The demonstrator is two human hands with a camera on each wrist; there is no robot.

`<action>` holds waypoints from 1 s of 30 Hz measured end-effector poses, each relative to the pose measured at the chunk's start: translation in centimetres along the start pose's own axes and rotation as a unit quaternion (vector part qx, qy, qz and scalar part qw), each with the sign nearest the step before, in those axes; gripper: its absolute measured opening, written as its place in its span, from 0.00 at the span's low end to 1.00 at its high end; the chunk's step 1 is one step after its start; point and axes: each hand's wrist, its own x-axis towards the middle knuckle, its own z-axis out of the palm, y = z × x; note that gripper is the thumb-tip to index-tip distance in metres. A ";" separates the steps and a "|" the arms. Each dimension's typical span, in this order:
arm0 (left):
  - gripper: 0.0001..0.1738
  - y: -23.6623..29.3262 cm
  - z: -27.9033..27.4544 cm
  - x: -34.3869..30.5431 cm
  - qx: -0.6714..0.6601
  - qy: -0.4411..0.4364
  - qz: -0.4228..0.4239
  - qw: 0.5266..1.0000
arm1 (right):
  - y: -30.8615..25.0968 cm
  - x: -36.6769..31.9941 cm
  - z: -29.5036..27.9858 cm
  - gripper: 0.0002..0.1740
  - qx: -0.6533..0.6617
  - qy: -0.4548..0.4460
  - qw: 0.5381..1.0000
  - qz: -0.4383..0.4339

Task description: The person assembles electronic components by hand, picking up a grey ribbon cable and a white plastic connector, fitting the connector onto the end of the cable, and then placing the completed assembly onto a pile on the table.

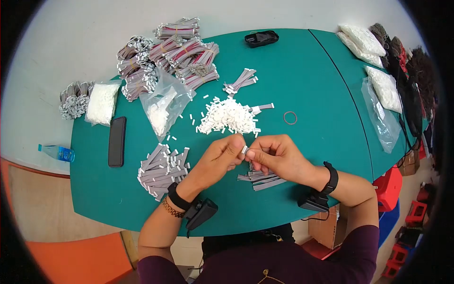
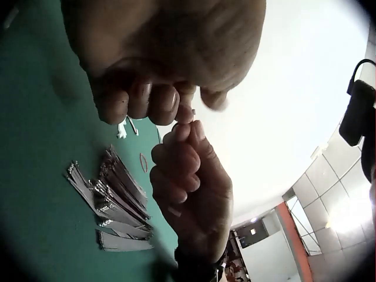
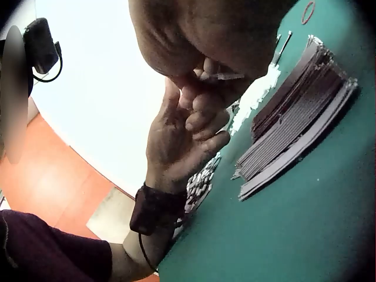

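Note:
My left hand (image 1: pixel 218 160) and right hand (image 1: pixel 283 155) meet fingertip to fingertip over the middle of the table. Between them shows the white connector end (image 1: pixel 244 149) of a short grey ribbon cable, pinched by thumb and finger of each hand. Most of this cable is hidden by the fingers; a pale strip of it (image 3: pixel 228 76) shows under the right hand in the right wrist view. Just beyond the hands lies a heap of small white connector housings (image 1: pixel 227 116). Grey ribbon cables (image 1: pixel 260 179) lie below the right hand, and cables with white ends (image 1: pixel 163 171) lie beside the left wrist.
Bundled ribbon cables (image 1: pixel 177 54) are piled at the back left, near an opened plastic bag (image 1: pixel 160 116) of white pieces. A phone (image 1: pixel 117 142) lies at left. A few cables (image 1: pixel 241 81), a red rubber band (image 1: pixel 290 118) and a black object (image 1: pixel 261 39) are farther back.

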 end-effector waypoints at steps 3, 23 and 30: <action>0.17 0.4 -0.1 -0.1 0.043 -0.015 0.023 0.999 | 0.3 -0.1 0.0 0.12 -0.001 -0.016 1.000 -0.003; 0.15 4.7 -2.2 -3.0 0.248 0.134 0.111 0.953 | -1.9 1.5 -3.0 0.12 -0.159 0.021 0.975 -0.156; 0.17 2.9 -6.8 -11.3 0.390 0.252 0.050 0.884 | -0.9 -0.7 -3.0 0.05 -0.441 -0.029 0.876 -0.193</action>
